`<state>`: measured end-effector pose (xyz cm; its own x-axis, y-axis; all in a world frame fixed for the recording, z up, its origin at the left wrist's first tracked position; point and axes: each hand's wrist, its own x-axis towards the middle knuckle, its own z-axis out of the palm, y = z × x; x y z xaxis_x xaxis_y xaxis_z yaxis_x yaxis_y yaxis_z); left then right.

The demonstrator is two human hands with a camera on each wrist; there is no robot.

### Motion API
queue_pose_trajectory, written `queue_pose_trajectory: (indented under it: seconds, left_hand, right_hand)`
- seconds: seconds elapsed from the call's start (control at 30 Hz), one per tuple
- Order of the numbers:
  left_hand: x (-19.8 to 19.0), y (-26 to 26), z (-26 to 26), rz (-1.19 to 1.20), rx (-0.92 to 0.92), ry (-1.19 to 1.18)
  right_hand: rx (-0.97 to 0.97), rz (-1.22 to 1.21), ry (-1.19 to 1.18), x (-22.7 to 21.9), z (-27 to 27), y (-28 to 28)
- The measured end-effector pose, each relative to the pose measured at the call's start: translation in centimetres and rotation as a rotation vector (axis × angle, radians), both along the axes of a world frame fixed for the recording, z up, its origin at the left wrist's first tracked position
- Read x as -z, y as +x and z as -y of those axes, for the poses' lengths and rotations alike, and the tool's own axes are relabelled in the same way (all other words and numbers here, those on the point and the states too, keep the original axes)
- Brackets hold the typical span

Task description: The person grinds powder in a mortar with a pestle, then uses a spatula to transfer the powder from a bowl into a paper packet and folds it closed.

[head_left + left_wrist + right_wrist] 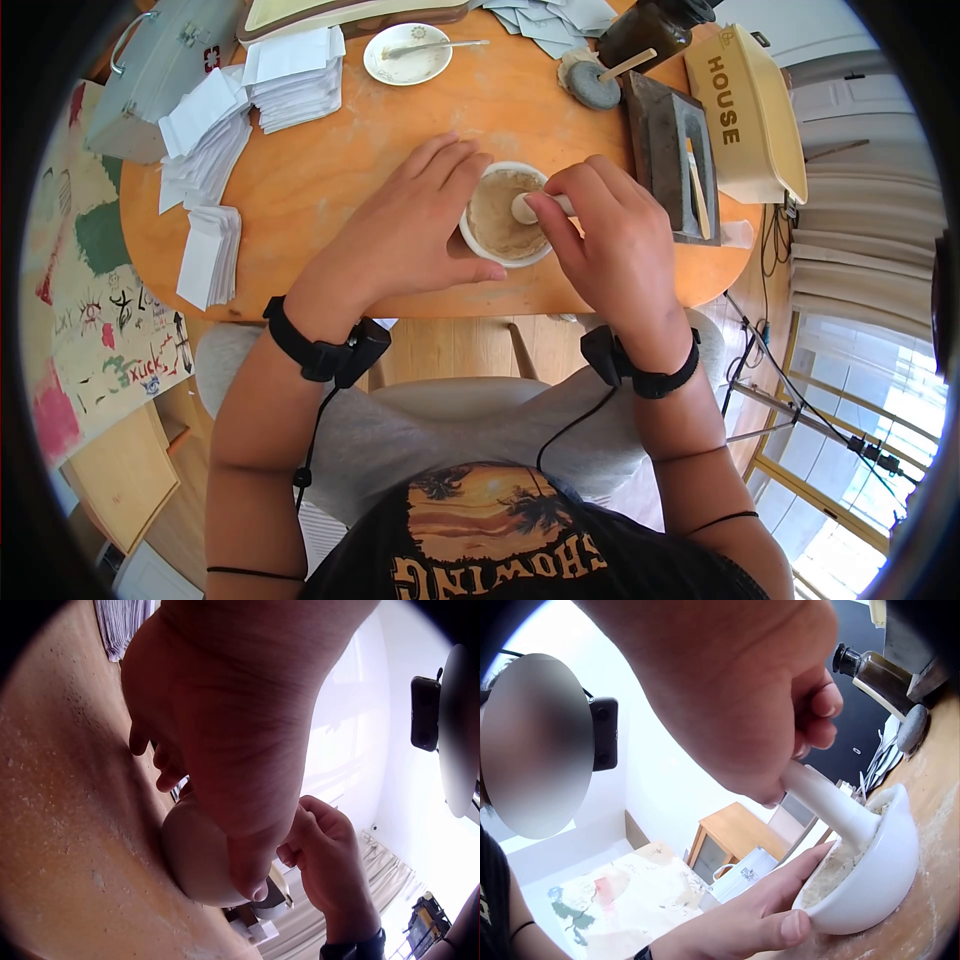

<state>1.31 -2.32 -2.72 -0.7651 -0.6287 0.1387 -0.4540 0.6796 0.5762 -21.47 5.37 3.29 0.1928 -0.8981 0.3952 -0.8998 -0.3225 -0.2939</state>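
Powder (492, 218) looks mostly ground, clumps left near mortar (877, 892) wall; not emptied. Mortar sits toward counter's (370, 130) 6 o'clock edge, left grip (405, 225) clamped round 9 o'clock side, right grip (625, 240) clamped on pestle (831, 804).

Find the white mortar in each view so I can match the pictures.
Head: mortar just above and right of centre.
Left wrist: mortar below and left of centre, partly hidden by the left hand.
Right wrist: mortar, lower right.
Shared landmark: left hand.
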Motion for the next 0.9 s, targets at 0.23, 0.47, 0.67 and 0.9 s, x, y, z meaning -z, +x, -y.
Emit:
queue_pose_trajectory:
  seconds: [0.23, 0.47, 0.67, 0.9]
  left_hand:
    - [0.17, 0.0, 0.09, -0.003, 0.013, -0.003]
    - [-0.18, 0.03, -0.01, -0.003, 0.008, 0.014]
    - [-0.19, -0.04, 0.12, 0.005, 0.006, 0.006]
    - [-0.2, -0.06, 0.11, -0.007, 0.012, 0.0]
  right_hand:
    - [-0.025, 0.016, 0.003, -0.37, -0.23, 0.1]
    - [-0.066, 0.025, -0.031, -0.19, -0.2, 0.17]
    - [-0.079, 0.019, 0.011, -0.17, -0.21, 0.15]
    - [-0.07, 0.022, -0.003, -0.12, 0.01, 0.11]
